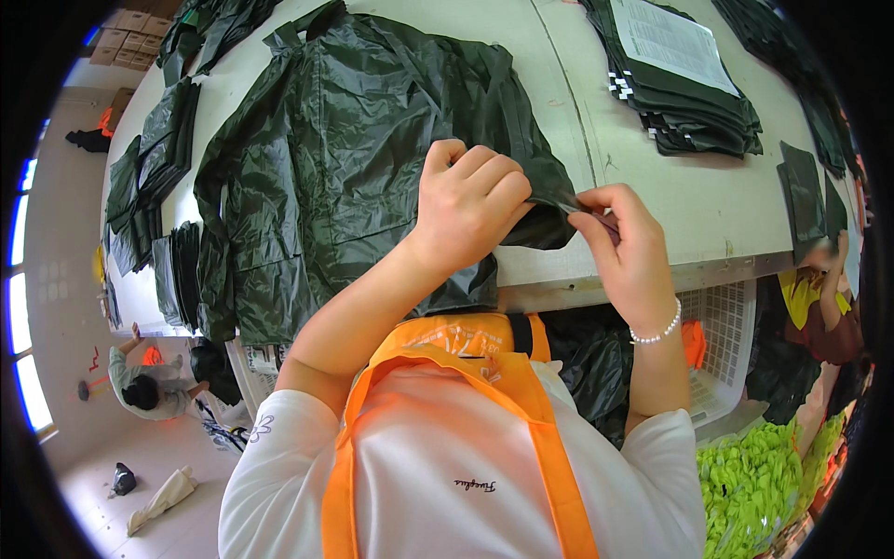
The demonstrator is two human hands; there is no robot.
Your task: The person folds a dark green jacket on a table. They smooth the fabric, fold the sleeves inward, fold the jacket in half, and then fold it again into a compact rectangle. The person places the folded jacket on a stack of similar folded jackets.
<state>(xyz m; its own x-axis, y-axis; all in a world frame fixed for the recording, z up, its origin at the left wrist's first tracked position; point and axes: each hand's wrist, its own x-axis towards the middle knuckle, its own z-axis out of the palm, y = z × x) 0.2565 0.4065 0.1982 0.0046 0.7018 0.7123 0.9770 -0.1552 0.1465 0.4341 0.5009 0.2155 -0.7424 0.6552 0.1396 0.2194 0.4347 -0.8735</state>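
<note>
A shiny dark green rain jacket (363,121) lies spread over the table in front of me, its front facing up. The end of one sleeve (549,228) is lifted near the table's front edge, between my hands. My left hand (470,196) is closed in a fist, gripping the sleeve from its left side. From the right, my right hand (626,233) pinches the sleeve's edge between thumb and fingertips. A pearl bracelet (659,324) circles my right wrist.
Stacked dark folded garments (694,112) with a printed sheet (672,42) on top lie at the back right. More folded dark garments (168,140) line the table's left side. Under the front edge stands a white plastic basket (731,345). Other people work at far left and right.
</note>
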